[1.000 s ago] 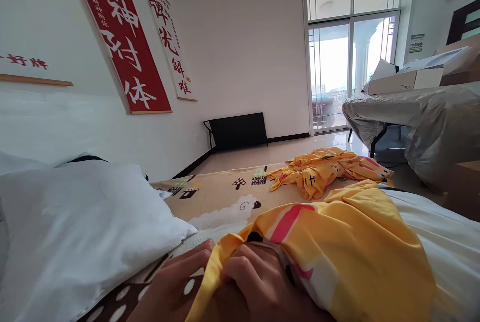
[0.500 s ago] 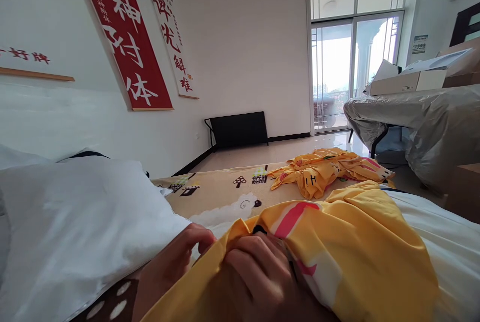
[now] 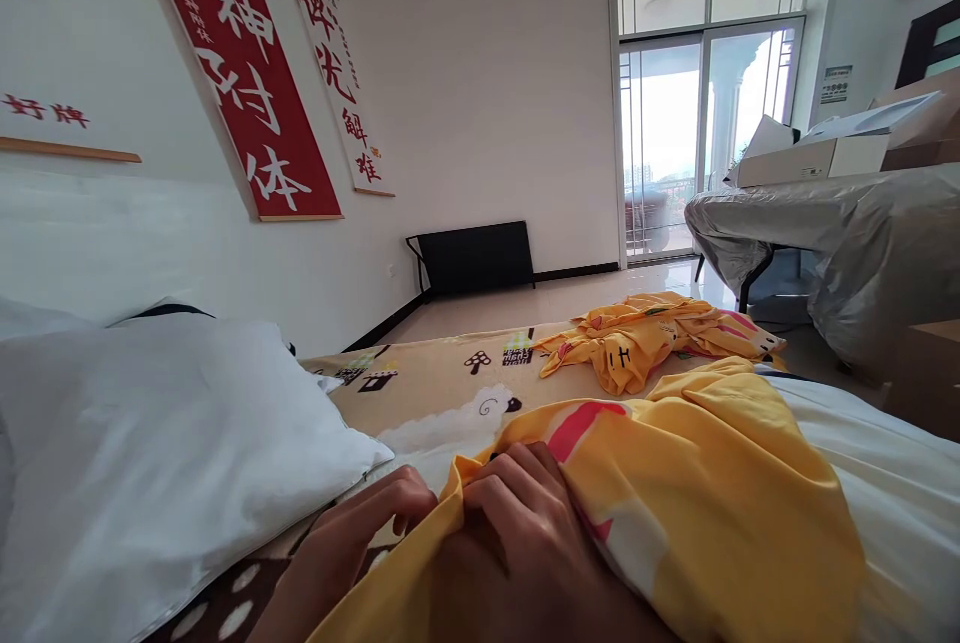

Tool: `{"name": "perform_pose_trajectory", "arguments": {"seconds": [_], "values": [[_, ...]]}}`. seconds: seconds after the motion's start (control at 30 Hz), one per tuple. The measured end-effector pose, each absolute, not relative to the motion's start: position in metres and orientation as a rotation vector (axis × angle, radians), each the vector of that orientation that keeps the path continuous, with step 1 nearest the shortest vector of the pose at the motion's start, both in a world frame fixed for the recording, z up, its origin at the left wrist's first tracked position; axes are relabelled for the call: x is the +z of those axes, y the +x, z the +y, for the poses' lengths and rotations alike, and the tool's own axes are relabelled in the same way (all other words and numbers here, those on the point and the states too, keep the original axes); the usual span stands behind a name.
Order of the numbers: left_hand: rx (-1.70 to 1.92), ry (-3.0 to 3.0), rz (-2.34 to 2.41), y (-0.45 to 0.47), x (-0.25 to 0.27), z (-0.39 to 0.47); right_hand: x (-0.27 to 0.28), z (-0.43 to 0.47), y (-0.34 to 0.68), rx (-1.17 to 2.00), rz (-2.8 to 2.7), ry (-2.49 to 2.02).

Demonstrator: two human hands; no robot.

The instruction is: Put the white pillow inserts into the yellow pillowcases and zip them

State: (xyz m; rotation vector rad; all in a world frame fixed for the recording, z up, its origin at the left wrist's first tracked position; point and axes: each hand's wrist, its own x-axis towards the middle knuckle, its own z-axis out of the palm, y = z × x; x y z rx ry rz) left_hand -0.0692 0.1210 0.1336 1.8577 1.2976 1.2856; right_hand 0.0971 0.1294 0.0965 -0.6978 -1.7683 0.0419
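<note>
A large yellow printed bedding cloth (image 3: 720,483), with pink and white patches, lies bunched in front of me. My right hand (image 3: 525,523) has its fingers curled over the gathered edge and grips it. Just to the left, my left hand (image 3: 367,523) is closed with bent fingers at the same edge; the cloth partly hides its fingertips. The stretch of cloth between my wrists runs down toward the bottom of the view. A plump white pillow (image 3: 172,423) lies left of my left hand. White bedding (image 3: 877,453) shows to the right of the yellow cloth.
Beneath is a beige blanket (image 3: 427,383) with a sheep print. Another crumpled yellow cloth (image 3: 645,343) lies at its far end. A plastic-covered table (image 3: 795,213) bearing boxes (image 3: 787,163) stands at the right. A black folded panel (image 3: 476,258) leans on the far wall.
Both hands have shifted slightly, still at the cloth's edge. The cloth edge near my fingers has moved a little left, and more of the pillow's corner shows.
</note>
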Motion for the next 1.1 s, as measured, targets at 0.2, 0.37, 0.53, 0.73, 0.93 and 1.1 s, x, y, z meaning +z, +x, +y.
{"name": "perform_pose_trajectory", "arguments": {"seconds": [0.2,0.37,0.53,0.73,0.93,1.1], "values": [[1.06,1.707,1.202,-0.086,0.122,0.14,0.098,0.131,0.102,-0.128,-1.88,-0.657],[1.492,1.961,1.031,-0.067,0.12,0.131,0.098,0.133,0.102,-0.177,-1.944,-0.587],[1.746,1.862,0.994,-0.03,0.116,0.131,0.099,0.138,0.107,-0.168,-2.027,-0.539],[1.944,1.87,1.126,-0.03,0.115,0.133,0.105,0.14,0.114,-0.135,-1.868,-0.616],[1.519,2.064,1.215,-0.046,0.128,0.114,0.104,0.138,0.117,-0.02,-1.868,-0.601],[1.535,1.994,1.413,-0.044,0.123,0.115,0.101,0.14,0.118,-0.07,-1.92,-0.559]]}}
